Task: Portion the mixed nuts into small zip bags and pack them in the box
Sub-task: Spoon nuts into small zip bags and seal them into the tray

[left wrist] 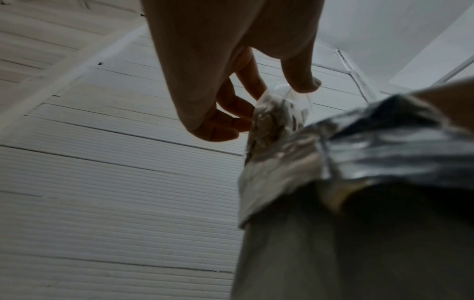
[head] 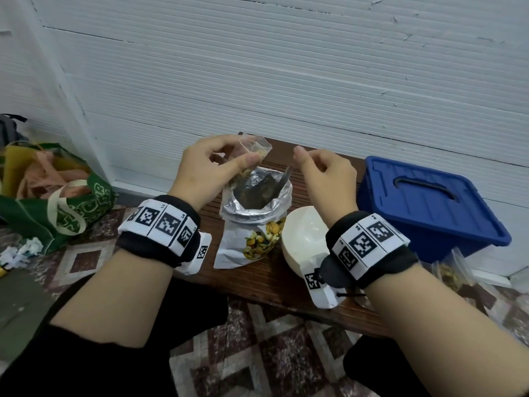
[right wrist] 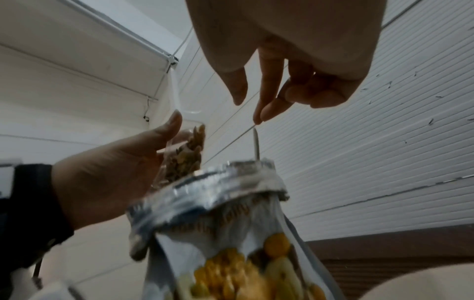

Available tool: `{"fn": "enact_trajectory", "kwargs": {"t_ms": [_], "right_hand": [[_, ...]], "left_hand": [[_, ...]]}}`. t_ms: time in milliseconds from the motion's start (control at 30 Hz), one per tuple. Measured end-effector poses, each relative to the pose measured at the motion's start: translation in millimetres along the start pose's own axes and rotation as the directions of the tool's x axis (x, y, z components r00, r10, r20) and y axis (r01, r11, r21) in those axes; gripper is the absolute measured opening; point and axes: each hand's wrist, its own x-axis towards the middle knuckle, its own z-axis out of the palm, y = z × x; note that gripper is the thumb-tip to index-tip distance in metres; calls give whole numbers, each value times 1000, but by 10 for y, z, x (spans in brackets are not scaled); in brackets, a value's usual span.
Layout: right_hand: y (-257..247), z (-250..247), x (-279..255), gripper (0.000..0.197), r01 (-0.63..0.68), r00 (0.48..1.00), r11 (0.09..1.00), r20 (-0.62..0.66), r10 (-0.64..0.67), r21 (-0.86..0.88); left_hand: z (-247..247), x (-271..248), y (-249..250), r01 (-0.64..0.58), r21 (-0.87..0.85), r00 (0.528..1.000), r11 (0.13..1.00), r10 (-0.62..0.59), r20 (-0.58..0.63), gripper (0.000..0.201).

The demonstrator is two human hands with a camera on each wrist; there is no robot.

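My left hand [head: 245,151] pinches a small clear zip bag [head: 257,147] partly filled with nuts, thumb in front and fingers behind. It hangs over the mouth of the open foil nut pouch [head: 252,224], which stands on the wooden bench. In the left wrist view my left hand [left wrist: 282,89] grips the zip bag [left wrist: 277,119] by its top. A spoon [head: 285,175] stands in the pouch, handle up. My right hand [head: 310,161] hovers just over that handle with fingers loosely curled, holding nothing. In the right wrist view my right hand [right wrist: 247,110] has a fingertip just above the spoon [right wrist: 256,144].
A white bowl [head: 303,239] sits right of the pouch. The blue lidded box [head: 429,202] stands shut at the far right, with filled zip bags [head: 449,270] in front of it. A green shopping bag [head: 57,207] lies on the floor left. A white wall backs the bench [head: 257,279].
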Motion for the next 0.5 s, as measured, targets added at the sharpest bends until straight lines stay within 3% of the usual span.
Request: {"fn": "enact_trajectory", "kwargs": {"t_ms": [233, 500], "right_hand": [[-176, -384, -11, 30, -127, 991, 976, 55, 119, 178], [36, -946, -173, 22, -181, 983, 981, 36, 178, 76]], "left_hand": [[373, -124, 319, -142, 28, 985, 989, 139, 100, 35], [1007, -454, 474, -160, -106, 967, 981, 178, 183, 51]]}}
